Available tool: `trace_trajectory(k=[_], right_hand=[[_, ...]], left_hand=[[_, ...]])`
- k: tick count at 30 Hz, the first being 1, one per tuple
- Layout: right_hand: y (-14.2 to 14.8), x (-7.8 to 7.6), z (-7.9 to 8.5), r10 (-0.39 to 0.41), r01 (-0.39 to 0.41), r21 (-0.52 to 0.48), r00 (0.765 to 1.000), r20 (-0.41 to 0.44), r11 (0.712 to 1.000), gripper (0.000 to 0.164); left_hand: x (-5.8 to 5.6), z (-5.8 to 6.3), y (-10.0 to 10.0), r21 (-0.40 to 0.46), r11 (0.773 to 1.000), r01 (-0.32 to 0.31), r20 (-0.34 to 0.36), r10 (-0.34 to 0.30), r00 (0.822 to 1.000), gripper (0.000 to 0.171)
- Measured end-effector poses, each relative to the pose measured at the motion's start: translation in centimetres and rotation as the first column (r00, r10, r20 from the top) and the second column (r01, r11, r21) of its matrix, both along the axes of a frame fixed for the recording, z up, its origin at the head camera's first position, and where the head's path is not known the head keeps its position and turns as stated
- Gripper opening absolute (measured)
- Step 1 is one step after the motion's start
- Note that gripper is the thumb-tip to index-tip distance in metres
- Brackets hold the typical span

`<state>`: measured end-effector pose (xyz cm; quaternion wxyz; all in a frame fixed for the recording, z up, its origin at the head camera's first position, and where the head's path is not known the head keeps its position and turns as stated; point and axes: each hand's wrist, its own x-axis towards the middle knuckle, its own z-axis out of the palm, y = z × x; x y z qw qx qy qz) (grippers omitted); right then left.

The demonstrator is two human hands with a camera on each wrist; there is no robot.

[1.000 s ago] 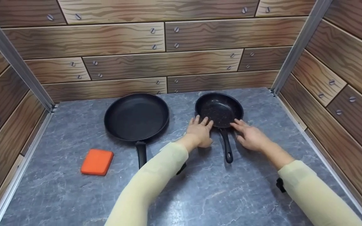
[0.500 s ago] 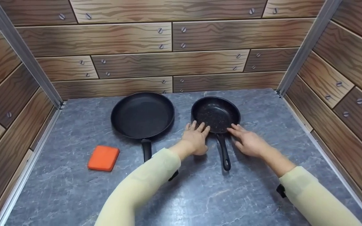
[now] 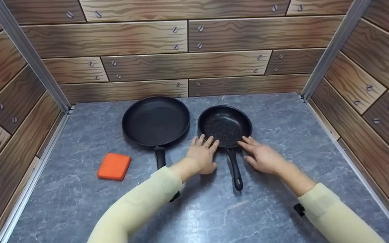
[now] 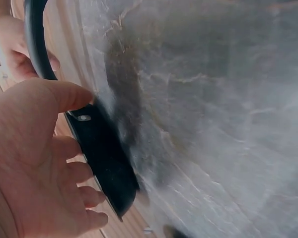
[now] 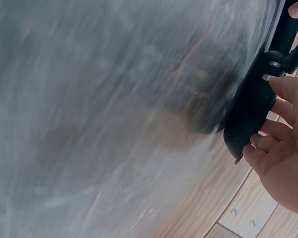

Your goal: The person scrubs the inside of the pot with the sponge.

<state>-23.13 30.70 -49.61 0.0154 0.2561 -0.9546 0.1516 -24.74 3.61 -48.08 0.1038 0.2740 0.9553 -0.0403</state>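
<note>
A small black frying pan (image 3: 226, 126) with a speckled inside lies on the table, its handle (image 3: 235, 172) pointing toward me. My left hand (image 3: 201, 158) touches the near-left of its rim with spread fingers. On the near-right, the fingers of my right hand (image 3: 263, 157) rest at the rim, mostly straight. Both wrist views show the pan's dark outer wall (image 4: 102, 158) beside the fingertips; the left thumb lies close to the handle's base. The handle runs between the two hands, gripped by neither.
To the left lies a larger black frying pan (image 3: 155, 121), its handle (image 3: 160, 157) partly hidden by my left sleeve. An orange-red square block (image 3: 114, 166) sits left of that handle. Wood-patterned walls (image 3: 147, 37) enclose the grey marbled table (image 3: 62, 199) at the back and sides.
The small pan has slid toward me and to the left, nearer the large pan, with both hands moving along at its rim. The head view has shifted slightly.
</note>
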Motion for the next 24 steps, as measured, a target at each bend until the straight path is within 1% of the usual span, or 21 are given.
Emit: trace_trajectory(k=[5,16,24], right_hand=[[-0.8,0.6,0.2,0.0,0.0,0.014,1.0,0.017,1.0,0.059],[-2.5,2.4,0.2,0.024,-0.023,0.033,0.999,-0.021,0.999,0.059],[-3.4,3.9,0.3,0.031,-0.031,0.043,0.999,-0.008,0.999,0.059]], left_hand=[[0.9,-0.1,-1.0,0.011,1.0,-0.002,-0.007,0.002,1.0,0.087],[3.1,-0.1,-2.7,0.013,1.0,-0.001,-0.038,0.001,0.999,0.087],[4.6,-0.2,-3.8,0.013,1.0,0.022,-0.053,-0.021,0.998,0.087]])
